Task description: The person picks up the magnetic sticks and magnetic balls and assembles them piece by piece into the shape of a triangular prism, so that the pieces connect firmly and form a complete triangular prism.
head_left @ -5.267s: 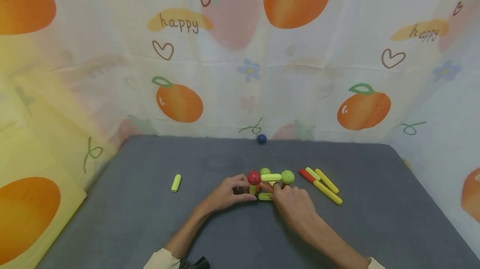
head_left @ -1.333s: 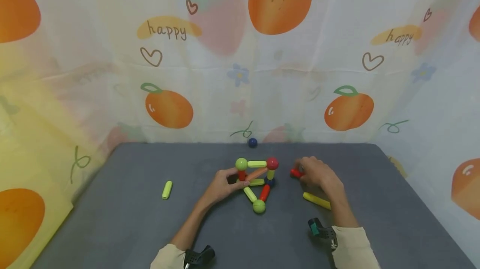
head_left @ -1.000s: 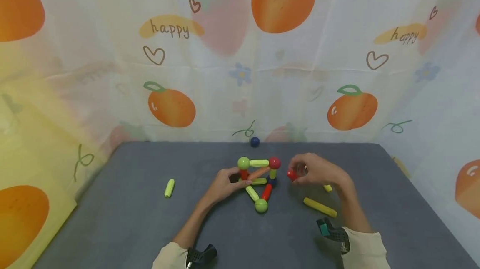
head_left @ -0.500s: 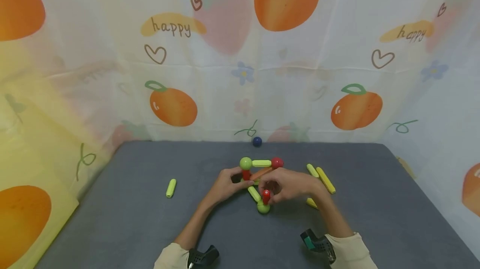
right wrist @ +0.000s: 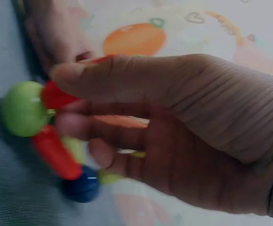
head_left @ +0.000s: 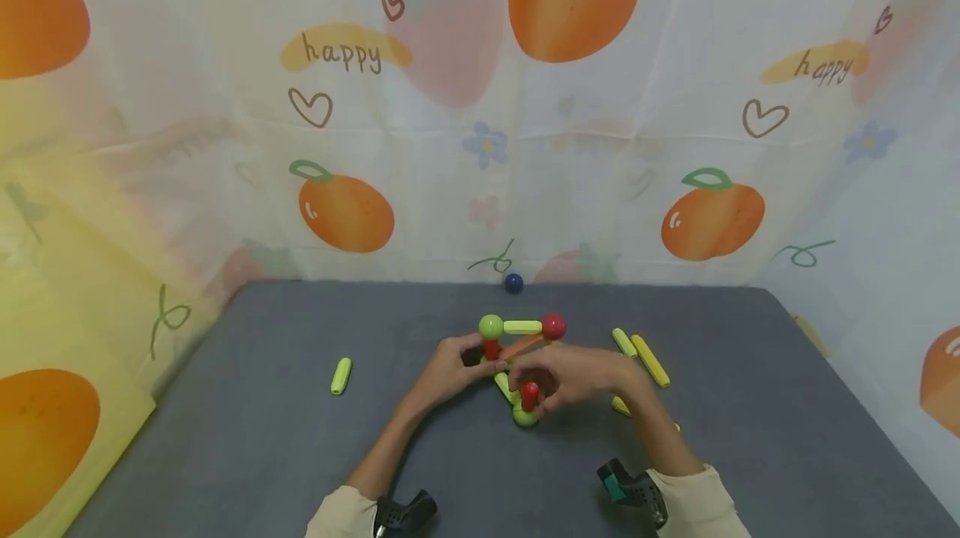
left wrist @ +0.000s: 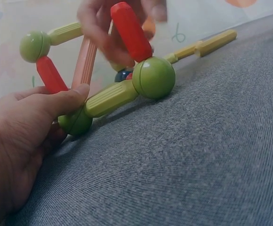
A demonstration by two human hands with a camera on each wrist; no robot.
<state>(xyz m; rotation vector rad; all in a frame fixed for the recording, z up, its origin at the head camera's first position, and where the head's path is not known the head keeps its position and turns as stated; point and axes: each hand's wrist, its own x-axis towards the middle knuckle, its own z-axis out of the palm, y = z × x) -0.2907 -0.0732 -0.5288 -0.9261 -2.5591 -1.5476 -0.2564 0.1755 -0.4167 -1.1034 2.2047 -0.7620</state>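
Note:
A magnetic ball-and-stick frame [left wrist: 110,100] stands at the table's middle, with green, red and dark blue balls joined by coloured rods. My left hand [head_left: 453,371] grips its left corner, thumb on the lower green ball [left wrist: 75,123] beside the orange rod [left wrist: 84,66]. On the nearest green ball [left wrist: 154,78] a short red rod [left wrist: 132,32] stands tilted up. Around that rod is my right hand [head_left: 577,376], thumb and fingers spread on either side; the left wrist view shows a gap at the thumb. In the head view this hand hides the frame's right side.
To the right lie a pale green rod [head_left: 624,342] and a yellow rod [head_left: 650,361], with another yellow rod [head_left: 621,405] partly under the right arm. A light green rod [head_left: 341,376] lies at left. A blue ball [head_left: 513,283] sits at the back edge by the printed curtain.
The frame has been turned round. My right hand has brought the red rod from the right onto the nearest green ball, and its fingers have just spread. My left hand keeps its hold.

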